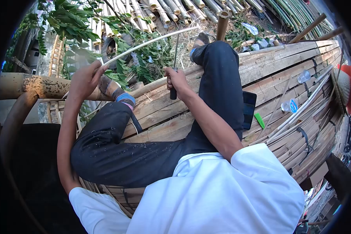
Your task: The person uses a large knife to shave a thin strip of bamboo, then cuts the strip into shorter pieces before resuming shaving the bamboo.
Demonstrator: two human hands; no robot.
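Note:
My left hand (87, 80) is closed around the near end of a long, pale bamboo strip (152, 41). The strip rises and curves away to the right, its far end in the air above the leaves. In my right hand (178, 82) is the dark handle of a knife (173, 93), gripped in a fist between my knees. Its thin blade points up and away, the tip near the strip in this view. Wood shavings dot my dark trousers (101, 136), and both legs are bent on the bamboo slats (160, 128).
A phone (249, 111) and a green piece (259, 120) lie right of my knee. Plastic cups (289, 105) and white strips (300, 113) are farther right. A thick bamboo pole (46, 86) crosses at left; a post (222, 25) stands ahead. Cut bamboo (167, 11) and leafy branches (70, 23) lie beyond.

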